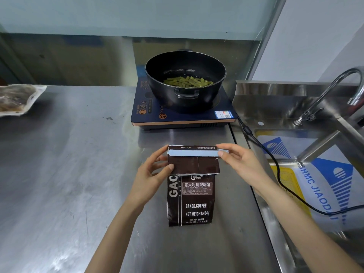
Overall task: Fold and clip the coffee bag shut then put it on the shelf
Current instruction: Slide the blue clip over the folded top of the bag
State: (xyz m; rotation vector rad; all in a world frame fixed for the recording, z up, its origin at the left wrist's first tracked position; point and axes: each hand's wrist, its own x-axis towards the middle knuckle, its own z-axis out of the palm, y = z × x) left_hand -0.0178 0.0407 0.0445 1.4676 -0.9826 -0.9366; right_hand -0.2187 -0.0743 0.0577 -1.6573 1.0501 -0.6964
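A dark brown coffee bag [190, 201] with white lettering stands on the steel counter, its top folded down toward me. A long pale blue clip [192, 153] lies across the fold. My left hand [151, 174] grips the folded flap and the clip's left end, thumb on the flap's front. My right hand [239, 162] pinches the clip's right end between thumb and fingers. No shelf is in view.
Behind the bag an induction cooker [177, 115] carries a black pot [185, 79] of green vegetables. Its black cord [275, 170] runs right over a steel sink [307, 134] with a tap [332, 91]. A plastic packet [17, 99] lies far left on the counter [69, 174].
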